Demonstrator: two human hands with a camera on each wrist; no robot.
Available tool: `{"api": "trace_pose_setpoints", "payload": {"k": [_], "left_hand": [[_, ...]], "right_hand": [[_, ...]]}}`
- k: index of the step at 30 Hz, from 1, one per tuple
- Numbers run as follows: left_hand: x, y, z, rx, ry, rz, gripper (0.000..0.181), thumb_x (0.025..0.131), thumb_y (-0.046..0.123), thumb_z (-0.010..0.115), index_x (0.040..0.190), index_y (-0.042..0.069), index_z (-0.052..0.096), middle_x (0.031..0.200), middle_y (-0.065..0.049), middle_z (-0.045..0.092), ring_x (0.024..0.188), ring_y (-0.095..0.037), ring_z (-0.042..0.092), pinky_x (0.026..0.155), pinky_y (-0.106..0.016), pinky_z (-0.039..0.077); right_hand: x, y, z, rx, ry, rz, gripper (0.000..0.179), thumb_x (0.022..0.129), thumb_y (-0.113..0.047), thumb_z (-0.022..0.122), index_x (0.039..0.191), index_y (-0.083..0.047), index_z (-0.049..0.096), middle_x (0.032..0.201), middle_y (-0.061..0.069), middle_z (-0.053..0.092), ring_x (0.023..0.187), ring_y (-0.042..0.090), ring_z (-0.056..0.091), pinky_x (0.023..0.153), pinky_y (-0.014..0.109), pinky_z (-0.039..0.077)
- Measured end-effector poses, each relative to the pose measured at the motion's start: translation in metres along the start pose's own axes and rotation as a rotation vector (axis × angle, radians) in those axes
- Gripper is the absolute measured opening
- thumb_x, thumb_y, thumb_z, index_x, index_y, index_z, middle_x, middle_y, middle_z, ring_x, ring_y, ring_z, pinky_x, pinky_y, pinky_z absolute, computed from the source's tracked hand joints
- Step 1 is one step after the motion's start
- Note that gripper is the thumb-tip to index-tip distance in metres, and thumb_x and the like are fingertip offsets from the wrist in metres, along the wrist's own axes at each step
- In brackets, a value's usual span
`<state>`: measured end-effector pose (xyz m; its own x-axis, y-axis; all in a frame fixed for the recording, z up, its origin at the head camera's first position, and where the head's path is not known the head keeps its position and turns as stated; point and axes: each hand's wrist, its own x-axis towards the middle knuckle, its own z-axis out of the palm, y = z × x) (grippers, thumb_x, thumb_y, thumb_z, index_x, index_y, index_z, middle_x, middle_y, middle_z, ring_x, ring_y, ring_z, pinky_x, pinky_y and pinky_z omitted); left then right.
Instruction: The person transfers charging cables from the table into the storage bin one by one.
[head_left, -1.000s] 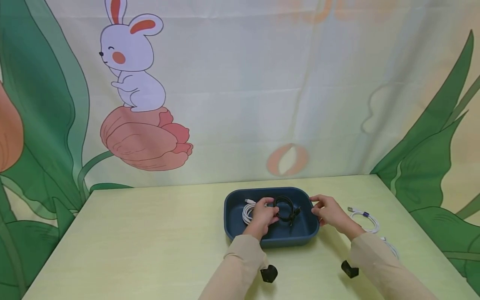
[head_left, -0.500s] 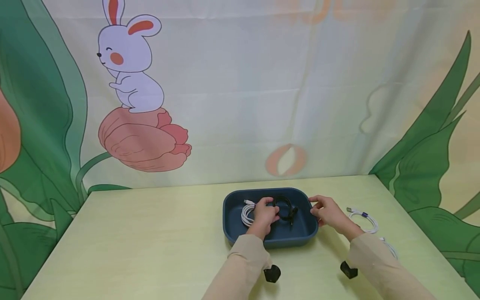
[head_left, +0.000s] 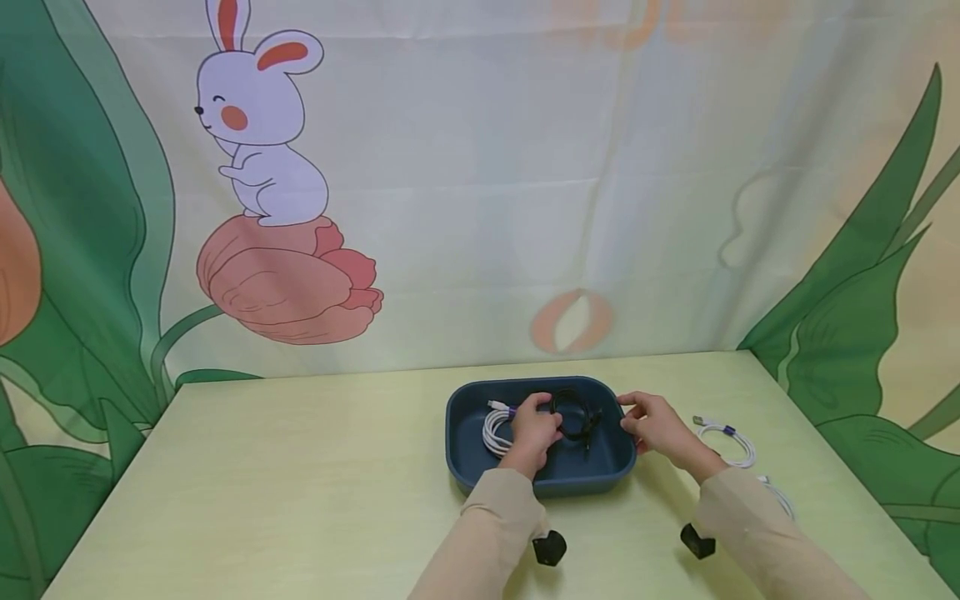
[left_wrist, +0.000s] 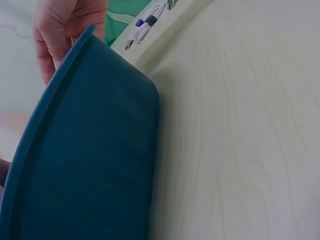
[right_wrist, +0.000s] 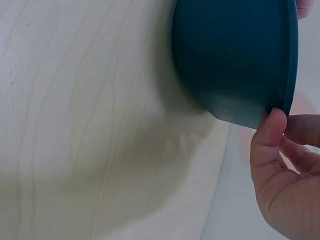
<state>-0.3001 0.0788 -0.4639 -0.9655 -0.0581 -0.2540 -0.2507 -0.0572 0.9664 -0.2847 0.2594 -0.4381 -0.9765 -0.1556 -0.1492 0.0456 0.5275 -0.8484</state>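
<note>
A dark blue rectangular bin (head_left: 468, 450) sits on the table in the head view. Inside it on the left lies a coiled white cable (head_left: 495, 432), partly hidden by my left hand (head_left: 532, 432). That hand reaches over the front rim and pinches the left side of a coiled black cable (head_left: 576, 435) in the bin's right half. At the right end my right hand (head_left: 654, 425) grips the bin's rim. The right wrist view shows the thumb (right_wrist: 272, 127) on the outer wall and fingers over the rim. In the left wrist view, the bin's wall hides most of the left hand.
To the right of the bin lie a coiled white USB cable (head_left: 738, 442) with a blue tie and another white cable (head_left: 780, 498), partly behind the right sleeve. A printed curtain (head_left: 450, 208) with a rabbit hangs at the table's back edge.
My left hand and the black cable have shifted slightly to the right inside the bin. The right hand keeps its hold on the rim.
</note>
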Motion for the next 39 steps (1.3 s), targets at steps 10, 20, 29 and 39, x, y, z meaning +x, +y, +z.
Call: {"api": "trace_pose_setpoints", "payload": {"k": [10,20,29,39], "left_hand": [[0.0,-0.0002,0.0024,0.036,0.0,0.003,0.036,0.08,-0.006,0.054,0.114,0.005,0.055,0.084,-0.009,0.056,0.069,-0.014,0.056,0.06,-0.026,0.053],[-0.0007,0.0001,0.0,0.096,-0.01,-0.003,0.037,0.081,-0.003,0.056,0.116,0.006,0.055,0.089,-0.012,0.059,0.072,-0.019,0.06,0.062,-0.027,0.053],[0.0022,-0.0028,0.0009,0.222,0.033,0.053,0.034,0.081,-0.001,0.057,0.114,0.008,0.057,0.088,-0.011,0.061,0.057,-0.014,0.054,0.054,-0.022,0.048],[0.0,-0.0024,0.0004,0.339,0.078,0.122,0.031,0.078,-0.003,0.06,0.108,0.004,0.06,0.081,-0.012,0.061,0.052,-0.013,0.052,0.049,-0.021,0.044]], "right_hand": [[-0.0014,-0.0011,0.0005,-0.004,0.001,-0.003,0.04,0.087,0.001,0.045,0.126,0.008,0.037,0.086,0.016,0.05,0.056,0.014,0.05,0.048,0.028,0.048],[-0.0005,0.0018,-0.0013,0.001,-0.011,-0.02,0.041,0.089,0.0,0.044,0.128,0.008,0.035,0.088,0.019,0.05,0.055,0.014,0.05,0.049,0.03,0.049],[-0.0008,0.0018,-0.0007,0.014,-0.011,-0.02,0.042,0.088,-0.001,0.045,0.128,0.007,0.036,0.09,0.021,0.05,0.056,0.015,0.05,0.05,0.032,0.049],[-0.0002,0.0027,-0.0001,0.028,-0.009,-0.021,0.041,0.088,0.001,0.045,0.127,0.008,0.036,0.086,0.018,0.05,0.054,0.013,0.048,0.047,0.028,0.047]]}}
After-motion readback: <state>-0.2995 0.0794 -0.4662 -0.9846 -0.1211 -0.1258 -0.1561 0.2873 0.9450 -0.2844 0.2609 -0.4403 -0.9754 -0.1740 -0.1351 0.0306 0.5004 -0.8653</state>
